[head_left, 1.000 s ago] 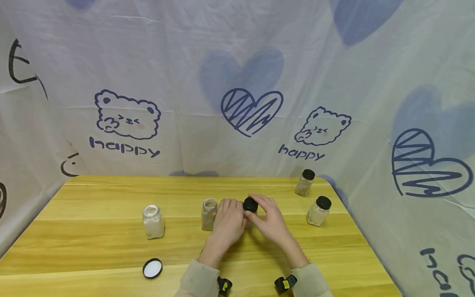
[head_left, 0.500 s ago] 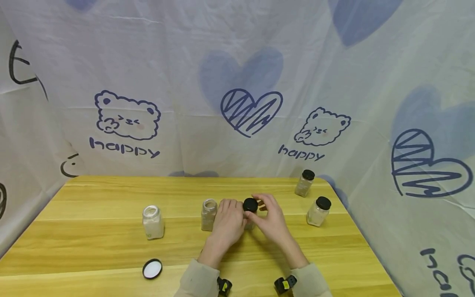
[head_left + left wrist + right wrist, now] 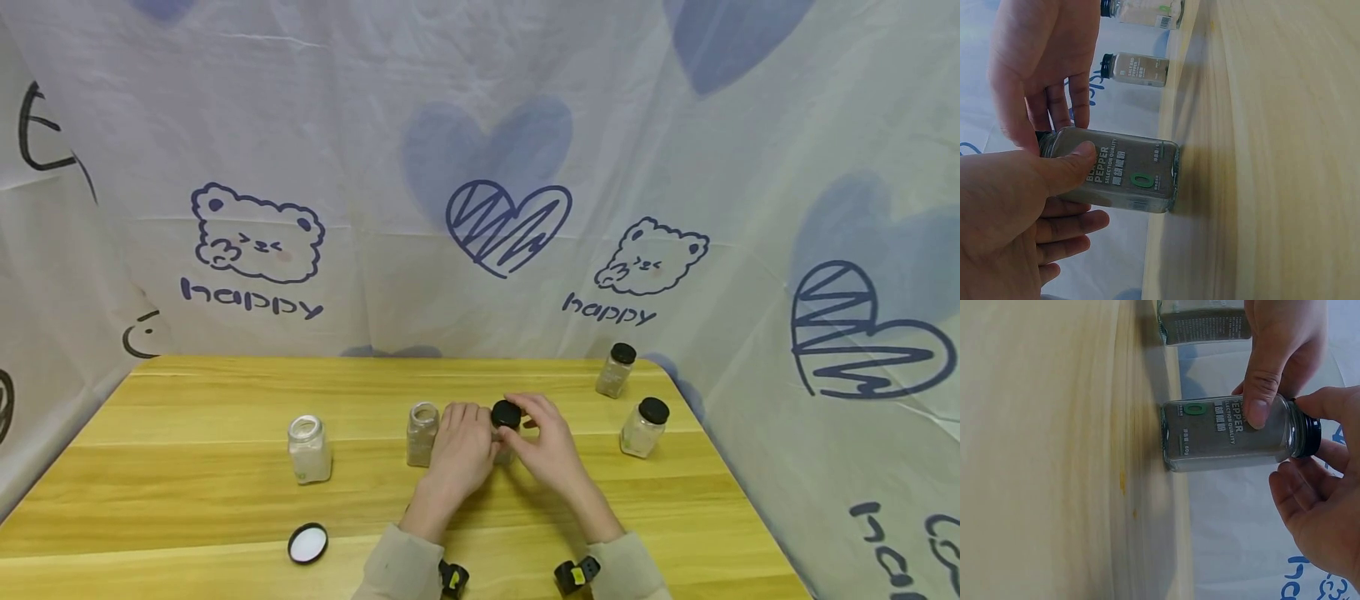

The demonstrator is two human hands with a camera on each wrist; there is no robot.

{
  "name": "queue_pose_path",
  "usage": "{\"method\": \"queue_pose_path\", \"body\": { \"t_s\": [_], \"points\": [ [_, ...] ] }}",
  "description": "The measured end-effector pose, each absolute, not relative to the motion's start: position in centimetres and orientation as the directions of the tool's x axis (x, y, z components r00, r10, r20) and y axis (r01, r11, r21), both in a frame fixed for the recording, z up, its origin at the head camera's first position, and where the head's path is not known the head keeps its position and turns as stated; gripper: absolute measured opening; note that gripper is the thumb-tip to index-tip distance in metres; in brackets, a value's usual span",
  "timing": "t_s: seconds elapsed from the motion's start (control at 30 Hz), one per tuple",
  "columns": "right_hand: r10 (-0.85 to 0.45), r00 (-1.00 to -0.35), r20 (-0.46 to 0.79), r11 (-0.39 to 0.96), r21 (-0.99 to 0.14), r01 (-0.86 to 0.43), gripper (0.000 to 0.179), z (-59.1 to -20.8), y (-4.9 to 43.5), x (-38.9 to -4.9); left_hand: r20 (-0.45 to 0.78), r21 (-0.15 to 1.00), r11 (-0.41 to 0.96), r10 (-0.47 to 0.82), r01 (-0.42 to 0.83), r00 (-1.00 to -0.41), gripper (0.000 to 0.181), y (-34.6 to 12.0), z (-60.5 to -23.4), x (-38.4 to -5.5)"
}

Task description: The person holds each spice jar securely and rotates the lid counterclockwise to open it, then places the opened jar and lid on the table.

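A glass jar of ground black pepper (image 3: 1129, 181) stands upright on the table, its label legible in the left wrist view. My left hand (image 3: 465, 446) grips its body, thumb across the label and fingers behind. At the jar's top, the thumb and fingers of my right hand (image 3: 553, 450) pinch the black lid (image 3: 1311, 437), which sits on the neck. Just left of my left hand is a lidless jar (image 3: 422, 435) of brownish powder. Farther left stands another lidless jar (image 3: 311, 454) with pale contents.
A loose black-rimmed lid (image 3: 308, 543) lies white side up near the front left. Two black-lidded jars, one with brownish powder (image 3: 616, 371) and one with pale contents (image 3: 642, 428), stand at the right. A patterned cloth (image 3: 375, 208) hangs behind the wooden table (image 3: 187, 492).
Half a second ago my right hand's fingers were spread slightly off the lid; now they are back around it. My left hand and the jars have stayed put.
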State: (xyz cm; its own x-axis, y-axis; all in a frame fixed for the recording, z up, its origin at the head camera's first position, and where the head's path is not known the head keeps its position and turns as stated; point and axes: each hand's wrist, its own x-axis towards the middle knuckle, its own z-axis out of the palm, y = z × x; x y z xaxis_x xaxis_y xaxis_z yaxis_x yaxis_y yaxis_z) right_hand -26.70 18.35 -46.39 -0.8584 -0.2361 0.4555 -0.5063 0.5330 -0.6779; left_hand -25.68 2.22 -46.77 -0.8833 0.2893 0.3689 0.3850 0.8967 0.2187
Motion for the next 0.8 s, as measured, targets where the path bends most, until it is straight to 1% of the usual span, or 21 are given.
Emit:
{"method": "queue_pose_path", "body": {
  "t_s": [0.27, 0.43, 0.57, 0.8],
  "points": [
    [-0.244, -0.868, 0.431, 0.552, -0.675, -0.49, 0.046, -46.34, 18.29, -26.7, 0.391, 0.198, 0.898, 0.295, 0.393, -0.872, 0.038, 2.19, -46.79, -25.64],
    [-0.258, -0.856, 0.447, 0.564, -0.65, -0.51, 0.045, -46.3, 18.22, -26.71, 0.403, 0.19, 0.898, 0.297, 0.397, -0.866, 0.039, 2.16, -46.79, -25.65],
    [-0.274, -0.847, 0.456, 0.572, -0.63, -0.525, 0.045, -46.33, 18.22, -26.75, 0.391, 0.199, 0.898, 0.294, 0.392, -0.872, 0.04, 2.15, -46.73, -25.65],
    [-0.286, -0.835, 0.471, 0.554, -0.629, -0.545, 0.045, -46.34, 18.24, -26.62, 0.382, 0.213, 0.895, 0.292, 0.391, -0.877, 0.04, 2.16, -46.66, -25.62]
  ]
}}
